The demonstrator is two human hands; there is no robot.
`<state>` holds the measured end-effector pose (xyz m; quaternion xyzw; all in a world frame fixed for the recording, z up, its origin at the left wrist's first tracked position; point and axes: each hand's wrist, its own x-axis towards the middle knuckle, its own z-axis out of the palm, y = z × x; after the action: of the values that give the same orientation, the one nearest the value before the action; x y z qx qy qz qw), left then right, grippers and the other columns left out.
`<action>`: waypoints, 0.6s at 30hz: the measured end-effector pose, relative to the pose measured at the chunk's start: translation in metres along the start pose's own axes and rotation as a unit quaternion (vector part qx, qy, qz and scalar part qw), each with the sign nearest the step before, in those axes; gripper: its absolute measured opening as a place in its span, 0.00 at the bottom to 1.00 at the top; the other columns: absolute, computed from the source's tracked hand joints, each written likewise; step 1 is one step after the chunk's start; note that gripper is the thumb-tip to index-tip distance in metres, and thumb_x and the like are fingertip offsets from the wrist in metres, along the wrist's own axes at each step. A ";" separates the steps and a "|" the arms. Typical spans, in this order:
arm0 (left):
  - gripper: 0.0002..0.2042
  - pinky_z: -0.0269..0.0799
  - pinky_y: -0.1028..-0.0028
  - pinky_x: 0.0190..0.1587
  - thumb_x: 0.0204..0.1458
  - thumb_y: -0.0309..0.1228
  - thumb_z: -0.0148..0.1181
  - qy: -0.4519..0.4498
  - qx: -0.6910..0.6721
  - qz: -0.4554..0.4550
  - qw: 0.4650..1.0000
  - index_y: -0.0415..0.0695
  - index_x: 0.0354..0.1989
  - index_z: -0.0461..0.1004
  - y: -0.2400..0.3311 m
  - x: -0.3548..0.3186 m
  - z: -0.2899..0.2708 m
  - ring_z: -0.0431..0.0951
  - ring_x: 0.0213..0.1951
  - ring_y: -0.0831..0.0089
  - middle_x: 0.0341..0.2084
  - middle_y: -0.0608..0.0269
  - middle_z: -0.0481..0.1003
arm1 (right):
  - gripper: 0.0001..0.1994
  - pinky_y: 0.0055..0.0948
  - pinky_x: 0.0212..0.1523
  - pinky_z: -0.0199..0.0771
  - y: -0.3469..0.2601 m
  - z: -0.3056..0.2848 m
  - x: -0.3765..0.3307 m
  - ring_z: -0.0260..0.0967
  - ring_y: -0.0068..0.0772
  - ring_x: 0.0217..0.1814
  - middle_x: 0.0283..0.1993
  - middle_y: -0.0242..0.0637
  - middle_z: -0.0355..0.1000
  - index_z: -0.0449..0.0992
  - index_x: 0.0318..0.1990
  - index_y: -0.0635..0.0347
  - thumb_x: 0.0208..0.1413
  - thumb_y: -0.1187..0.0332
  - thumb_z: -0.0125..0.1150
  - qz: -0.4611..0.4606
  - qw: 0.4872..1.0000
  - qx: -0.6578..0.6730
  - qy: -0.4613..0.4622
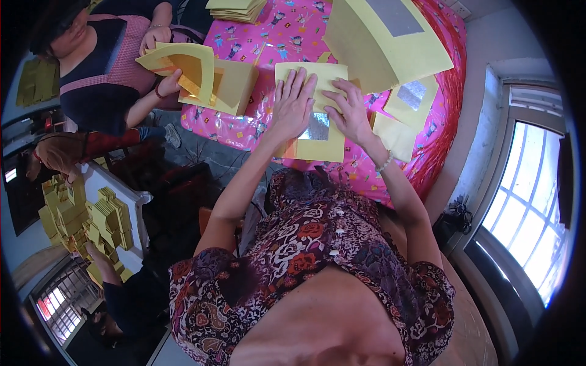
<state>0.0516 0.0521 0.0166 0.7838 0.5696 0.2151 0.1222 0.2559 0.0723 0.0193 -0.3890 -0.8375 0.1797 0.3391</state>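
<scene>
Under both my hands lies a yellow paper sheet (pixel 329 143) with a silver rectangle near its middle and an orange strip at its lower left. My left hand (pixel 294 107) rests flat on the sheet, fingers together and stretched out toward the far edge. At the sheet's right edge, my right hand (pixel 349 113) has its fingers spread and slightly bent, with nothing gripped in them. A beaded bracelet (pixel 384 161) circles my right wrist. Close to my right hand lie another yellow sheet with a silver patch (pixel 412 96) and a plain pale yellow sheet (pixel 394 135).
A large pile of yellow paper (pixel 390 49) stands at the far right on the pink patterned tablecloth (pixel 293 30). Red strands (pixel 442 140) hang along the table's right side. At left a co-worker (pixel 116 67) holds yellow-orange sheets (pixel 183 68). Stacked yellow paper bundles (pixel 110 219) cover another table.
</scene>
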 end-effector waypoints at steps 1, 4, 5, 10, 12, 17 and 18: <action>0.29 0.39 0.45 0.71 0.62 0.35 0.46 -0.007 -0.013 0.000 1.000 0.49 0.72 0.51 -0.002 0.002 0.000 0.44 0.73 0.49 0.73 0.52 0.47 | 0.21 0.43 0.62 0.61 0.001 0.000 -0.003 0.57 0.48 0.65 0.58 0.43 0.63 0.74 0.54 0.53 0.52 0.68 0.68 0.014 0.999 0.021 0.023; 0.30 0.37 0.44 0.71 0.62 0.39 0.47 -0.015 -0.025 0.007 1.000 0.49 0.72 0.51 -0.003 0.009 0.001 0.43 0.73 0.49 0.73 0.51 0.47 | 0.21 0.42 0.62 0.62 0.002 0.005 -0.010 0.57 0.49 0.65 0.59 0.46 0.61 0.73 0.54 0.56 0.52 0.70 0.69 0.106 0.988 0.088 0.071; 0.31 0.36 0.44 0.71 0.62 0.41 0.47 -0.015 -0.024 0.014 1.000 0.49 0.73 0.50 -0.002 0.011 0.002 0.42 0.73 0.48 0.73 0.50 0.47 | 0.21 0.42 0.62 0.62 0.005 0.006 -0.010 0.57 0.49 0.65 0.59 0.46 0.61 0.73 0.54 0.56 0.52 0.70 0.69 0.107 0.988 0.088 0.070; 0.33 0.36 0.45 0.71 0.61 0.45 0.49 -0.018 -0.004 0.003 1.000 0.49 0.73 0.49 -0.003 0.017 0.008 0.42 0.73 0.48 0.73 0.50 0.46 | 0.21 0.41 0.64 0.61 0.019 0.006 -0.009 0.57 0.48 0.65 0.60 0.47 0.59 0.71 0.55 0.58 0.53 0.70 0.68 0.098 0.985 0.127 0.061; 0.33 0.36 0.45 0.71 0.61 0.45 0.49 -0.019 -0.001 -0.002 1.000 0.50 0.73 0.49 -0.002 0.014 0.011 0.43 0.73 0.48 0.73 0.50 0.46 | 0.22 0.40 0.64 0.60 0.022 0.009 -0.017 0.57 0.48 0.66 0.60 0.46 0.59 0.71 0.56 0.58 0.53 0.71 0.68 0.122 0.979 0.144 0.074; 0.34 0.37 0.44 0.71 0.61 0.47 0.49 -0.011 0.011 0.002 1.000 0.49 0.73 0.49 -0.001 0.011 0.015 0.43 0.73 0.48 0.73 0.50 0.46 | 0.23 0.39 0.65 0.60 0.026 0.018 -0.026 0.57 0.47 0.66 0.59 0.46 0.60 0.70 0.57 0.58 0.54 0.70 0.68 0.153 0.970 0.171 0.080; 0.34 0.37 0.44 0.71 0.61 0.47 0.49 -0.010 0.011 0.003 1.000 0.49 0.73 0.49 -0.001 0.009 0.017 0.43 0.73 0.48 0.73 0.50 0.46 | 0.22 0.40 0.65 0.61 0.026 0.017 -0.027 0.57 0.48 0.66 0.58 0.46 0.61 0.70 0.57 0.58 0.54 0.69 0.68 0.146 0.972 0.167 0.074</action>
<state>0.0605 0.0618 0.0033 0.7888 0.5685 0.2015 0.1186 0.2702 0.0671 -0.0184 -0.4574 -0.7026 0.3352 0.4298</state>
